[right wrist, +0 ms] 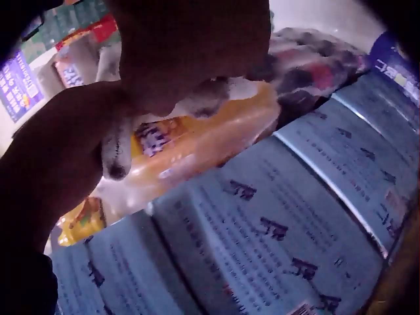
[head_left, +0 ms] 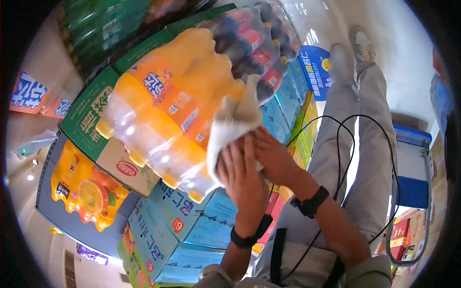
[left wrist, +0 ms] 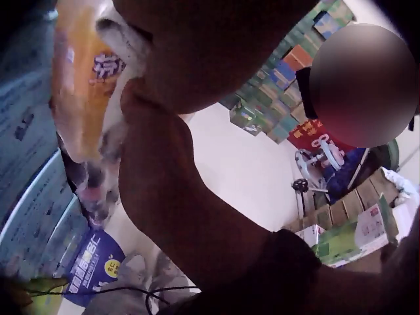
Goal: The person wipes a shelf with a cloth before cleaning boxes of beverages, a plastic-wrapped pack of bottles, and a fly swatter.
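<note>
A whitish cloth is bunched at the hands, over the near edge of a shrink-wrapped pack of orange drink bottles. My left hand holds its lower part, fingers lying across the fabric and thumb hidden. Close beside it, my right hand grips the cloth, its fingertips next to the left fingers. The left wrist view shows the right hand against the cloth. Cloth also hangs below the dark hands in the right wrist view, by the orange pack.
Dark bottles in wrap adjoin the orange pack. Light-blue cartons are stacked below, with a green carton at the left. A black cable loops over the legs. A blue-framed cart stands at the right.
</note>
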`<control>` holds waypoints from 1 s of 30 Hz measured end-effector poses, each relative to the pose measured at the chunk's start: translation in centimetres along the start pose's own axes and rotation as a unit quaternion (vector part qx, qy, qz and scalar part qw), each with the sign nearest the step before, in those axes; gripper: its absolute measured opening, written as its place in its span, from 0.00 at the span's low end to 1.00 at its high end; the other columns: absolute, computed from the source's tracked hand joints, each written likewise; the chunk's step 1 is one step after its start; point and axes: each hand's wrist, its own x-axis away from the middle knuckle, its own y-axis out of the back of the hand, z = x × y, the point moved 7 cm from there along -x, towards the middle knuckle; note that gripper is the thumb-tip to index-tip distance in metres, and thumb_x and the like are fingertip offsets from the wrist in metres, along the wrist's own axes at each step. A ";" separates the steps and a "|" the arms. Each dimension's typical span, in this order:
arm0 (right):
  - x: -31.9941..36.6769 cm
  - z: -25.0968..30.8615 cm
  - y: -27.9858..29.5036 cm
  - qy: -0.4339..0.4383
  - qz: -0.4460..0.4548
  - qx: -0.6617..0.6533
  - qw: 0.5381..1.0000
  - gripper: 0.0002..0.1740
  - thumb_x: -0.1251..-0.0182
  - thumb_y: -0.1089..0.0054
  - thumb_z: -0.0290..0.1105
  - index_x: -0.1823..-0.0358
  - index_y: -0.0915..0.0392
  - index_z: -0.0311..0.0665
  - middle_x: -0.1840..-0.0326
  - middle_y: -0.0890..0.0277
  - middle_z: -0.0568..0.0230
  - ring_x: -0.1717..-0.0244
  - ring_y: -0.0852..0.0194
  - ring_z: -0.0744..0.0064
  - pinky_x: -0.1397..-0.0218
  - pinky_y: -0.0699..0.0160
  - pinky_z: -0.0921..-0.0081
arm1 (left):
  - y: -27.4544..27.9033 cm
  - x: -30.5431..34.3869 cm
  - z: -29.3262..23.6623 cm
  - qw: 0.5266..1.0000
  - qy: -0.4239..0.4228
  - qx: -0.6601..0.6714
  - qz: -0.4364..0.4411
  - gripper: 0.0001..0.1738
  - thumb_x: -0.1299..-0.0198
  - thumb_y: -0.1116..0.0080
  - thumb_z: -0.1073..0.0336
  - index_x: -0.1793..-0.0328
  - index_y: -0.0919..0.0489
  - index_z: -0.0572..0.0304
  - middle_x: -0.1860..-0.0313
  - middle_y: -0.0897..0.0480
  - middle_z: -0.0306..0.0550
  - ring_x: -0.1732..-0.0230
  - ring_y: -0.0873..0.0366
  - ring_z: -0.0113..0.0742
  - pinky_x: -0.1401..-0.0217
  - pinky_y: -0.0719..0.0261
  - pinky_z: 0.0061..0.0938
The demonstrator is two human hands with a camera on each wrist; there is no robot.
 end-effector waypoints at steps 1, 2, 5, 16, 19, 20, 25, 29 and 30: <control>0.3 -1.5 0.6 -0.022 -0.032 -0.012 0.999 0.41 0.46 0.41 0.33 0.27 0.38 0.35 0.25 0.40 0.47 0.20 0.55 0.43 0.18 0.60 0.49 | -1.1 -1.3 -0.7 0.999 -0.034 0.025 0.006 0.36 0.45 0.53 0.72 0.24 0.35 0.56 0.22 0.41 0.62 0.20 0.49 0.59 0.22 0.57 0.58; 0.7 -3.0 1.1 -0.042 -0.063 -0.024 0.997 0.42 0.46 0.41 0.33 0.26 0.40 0.35 0.24 0.42 0.46 0.20 0.57 0.43 0.18 0.60 0.49 | -2.3 -2.0 -1.2 0.998 -0.050 0.048 0.006 0.36 0.44 0.53 0.71 0.24 0.35 0.56 0.22 0.41 0.62 0.20 0.49 0.59 0.21 0.56 0.57; 1.6 -3.7 0.4 -0.072 -0.028 0.036 0.996 0.43 0.45 0.42 0.34 0.25 0.42 0.34 0.22 0.47 0.45 0.19 0.61 0.39 0.18 0.62 0.48 | -3.9 -2.3 -1.5 0.994 -0.077 0.078 0.009 0.35 0.43 0.53 0.70 0.24 0.35 0.56 0.22 0.41 0.62 0.22 0.46 0.59 0.21 0.52 0.51; 0.6 2.0 -2.7 -0.017 -0.008 -0.042 0.999 0.38 0.42 0.43 0.39 0.31 0.35 0.30 0.24 0.45 0.37 0.21 0.59 0.31 0.18 0.65 0.45 | 1.0 2.0 2.2 0.997 0.034 0.067 -0.003 0.34 0.42 0.51 0.68 0.25 0.34 0.55 0.22 0.42 0.63 0.21 0.51 0.68 0.23 0.57 0.62; 0.8 -0.2 -0.9 -0.029 -0.033 -0.038 0.998 0.42 0.39 0.44 0.45 0.27 0.41 0.29 0.22 0.50 0.35 0.21 0.61 0.31 0.19 0.64 0.46 | -1.6 -1.0 0.3 0.989 -0.058 0.130 0.035 0.34 0.42 0.50 0.67 0.25 0.33 0.55 0.23 0.41 0.61 0.21 0.50 0.65 0.23 0.55 0.61; 0.7 0.1 -0.7 -0.034 -0.016 -0.021 0.999 0.42 0.37 0.45 0.46 0.26 0.42 0.29 0.22 0.51 0.35 0.21 0.62 0.32 0.19 0.64 0.46 | -1.7 -1.2 0.0 0.987 -0.068 0.142 0.029 0.33 0.41 0.50 0.67 0.26 0.33 0.56 0.23 0.41 0.60 0.21 0.49 0.64 0.23 0.55 0.60; -0.2 5.1 -2.1 -0.048 0.011 -0.026 0.998 0.38 0.35 0.49 0.45 0.26 0.39 0.34 0.20 0.52 0.42 0.19 0.63 0.36 0.19 0.65 0.45 | 3.5 2.2 2.4 0.986 0.025 0.152 -0.068 0.36 0.42 0.50 0.66 0.25 0.37 0.63 0.23 0.42 0.62 0.22 0.49 0.67 0.23 0.55 0.61; -2.7 10.1 -1.5 0.050 0.024 0.159 0.986 0.38 0.35 0.51 0.44 0.25 0.40 0.35 0.18 0.54 0.50 0.18 0.62 0.39 0.19 0.65 0.44 | 6.1 3.5 5.0 0.955 0.048 0.233 -0.175 0.40 0.43 0.50 0.66 0.23 0.44 0.68 0.22 0.45 0.65 0.23 0.51 0.70 0.23 0.57 0.60; -3.1 10.3 -1.4 0.065 0.021 0.189 0.980 0.38 0.35 0.52 0.44 0.25 0.40 0.35 0.17 0.54 0.52 0.18 0.62 0.39 0.19 0.64 0.44 | 6.2 3.1 5.0 0.953 0.040 0.235 -0.188 0.41 0.44 0.50 0.66 0.22 0.45 0.69 0.22 0.45 0.66 0.23 0.51 0.71 0.23 0.57 0.60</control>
